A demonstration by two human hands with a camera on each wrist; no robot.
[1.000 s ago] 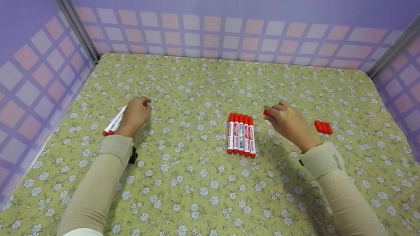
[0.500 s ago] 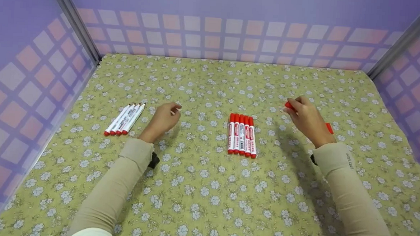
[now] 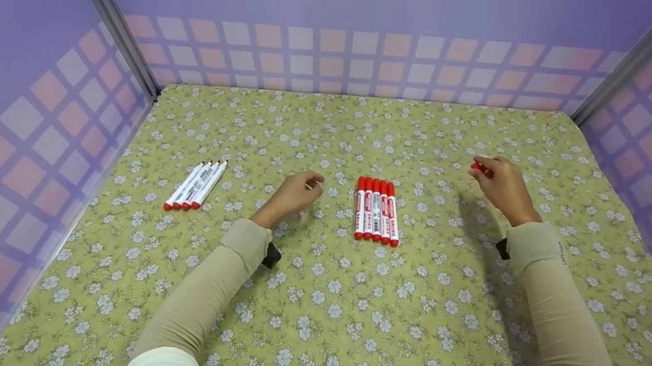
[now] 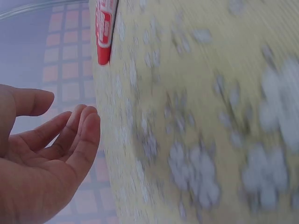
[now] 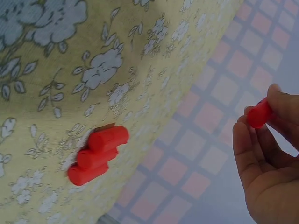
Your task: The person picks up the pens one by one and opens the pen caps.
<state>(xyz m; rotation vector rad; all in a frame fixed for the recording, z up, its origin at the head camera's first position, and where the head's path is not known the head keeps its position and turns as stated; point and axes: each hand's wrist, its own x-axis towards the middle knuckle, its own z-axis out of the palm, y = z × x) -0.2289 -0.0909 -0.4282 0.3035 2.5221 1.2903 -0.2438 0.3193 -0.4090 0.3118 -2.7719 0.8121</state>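
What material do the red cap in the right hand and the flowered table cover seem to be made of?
Red cap, pinched by the right hand: probably plastic, with a smooth, uniform, slightly glossy surface. Table cover: likely woven cloth with a matte finish; a fine ribbed weave under the printed flowers shows in the right wrist view.

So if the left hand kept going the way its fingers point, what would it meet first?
Probably the row of capped red markers: the left hand hangs open with its fingers toward them over bare cloth. Height above the cloth is unclear.

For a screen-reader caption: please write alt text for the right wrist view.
The right hand pinches a red marker cap in its fingertips. Below it, three more red caps lie side by side on the floral cloth.
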